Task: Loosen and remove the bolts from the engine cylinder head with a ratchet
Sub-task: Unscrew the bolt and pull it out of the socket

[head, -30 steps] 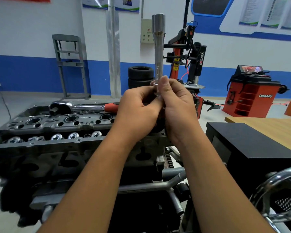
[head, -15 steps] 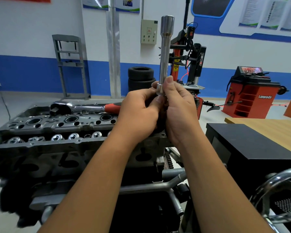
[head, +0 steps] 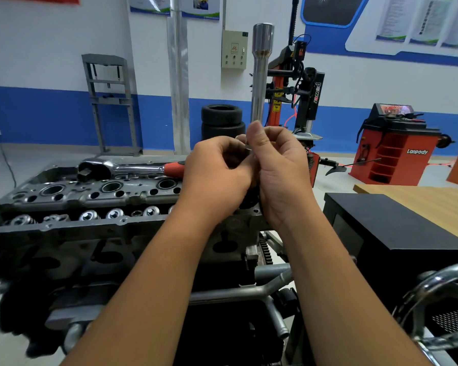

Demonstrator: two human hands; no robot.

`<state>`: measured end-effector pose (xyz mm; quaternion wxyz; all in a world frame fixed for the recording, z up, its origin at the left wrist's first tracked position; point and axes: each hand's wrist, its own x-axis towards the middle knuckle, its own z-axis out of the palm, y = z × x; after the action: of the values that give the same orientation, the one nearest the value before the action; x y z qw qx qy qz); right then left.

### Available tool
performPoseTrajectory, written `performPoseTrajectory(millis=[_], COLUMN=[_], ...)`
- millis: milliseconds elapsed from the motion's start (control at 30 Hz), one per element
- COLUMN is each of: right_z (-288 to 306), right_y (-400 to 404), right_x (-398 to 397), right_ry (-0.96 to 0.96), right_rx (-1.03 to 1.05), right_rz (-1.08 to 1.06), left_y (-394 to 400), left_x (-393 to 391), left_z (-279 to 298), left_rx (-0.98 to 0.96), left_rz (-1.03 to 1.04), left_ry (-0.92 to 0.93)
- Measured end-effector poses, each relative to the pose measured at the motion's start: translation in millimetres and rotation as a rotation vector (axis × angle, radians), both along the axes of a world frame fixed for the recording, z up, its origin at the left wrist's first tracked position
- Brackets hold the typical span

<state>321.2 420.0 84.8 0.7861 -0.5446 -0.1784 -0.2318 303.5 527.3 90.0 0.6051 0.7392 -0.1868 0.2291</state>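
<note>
A long chrome extension bar (head: 259,75) stands upright in front of me, wide end up. My right hand (head: 280,170) grips its lower end, thumb on the shaft. My left hand (head: 217,175) pinches a small dark piece at the bar's bottom; the piece is mostly hidden by my fingers. The ratchet (head: 122,169), chrome with a red handle, lies on the far edge of the grey cylinder head (head: 90,196), left of my hands. No bolt shows clearly.
A black box (head: 397,228) and a wooden table (head: 434,204) stand to the right. A chrome wheel (head: 439,307) curves at the lower right. Stacked tyres (head: 222,120), a tyre changer (head: 299,88) and a red balancer (head: 397,149) stand behind.
The bar has shifted a little to the right and sits lower in my hands, whose fingers have closed more around its lower end. The ratchet has not moved.
</note>
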Motion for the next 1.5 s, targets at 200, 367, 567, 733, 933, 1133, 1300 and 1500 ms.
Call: performPoseTrajectory(millis=[200, 367, 567, 733, 933, 1133, 1300, 1500], right_z=[-1.1, 1.0, -0.6, -0.5, -2.2, -0.6, -1.9, 0.0], right_y=[-1.6, 0.9, -0.2, -2.7, -1.7, -0.4, -0.5, 0.8], right_x=[1.5, -0.6, 1.4, -1.2, 1.2, 1.3, 1.5, 0.6], right_ry=[0.002, 0.006, 0.008, -0.016, -0.029, -0.012, -0.031, -0.010], right_rx=[-0.015, -0.015, -0.002, -0.052, -0.034, 0.017, -0.023, -0.020], right_rz=[0.030, -0.023, -0.021, -0.026, -0.019, 0.029, 0.022, 0.051], left_y=[1.1, -0.4, -0.6, 0.0, 0.7, -0.6, -2.1, -1.0], left_x=[-3.0, -1.0, -2.5, -2.2, -0.9, 0.5, -0.9, -2.5], left_z=[1.7, -1.2, 0.6, -0.7, 0.0, -1.7, -2.8, -1.4], left_rx=[0.022, -0.017, 0.078, 0.139, 0.111, 0.078, 0.118, 0.132], left_rz=[-0.141, 0.022, -0.109, -0.081, -0.092, 0.013, 0.069, -0.043], left_ry=[-0.014, -0.023, -0.033, -0.028, -0.018, -0.029, -0.079, -0.034])
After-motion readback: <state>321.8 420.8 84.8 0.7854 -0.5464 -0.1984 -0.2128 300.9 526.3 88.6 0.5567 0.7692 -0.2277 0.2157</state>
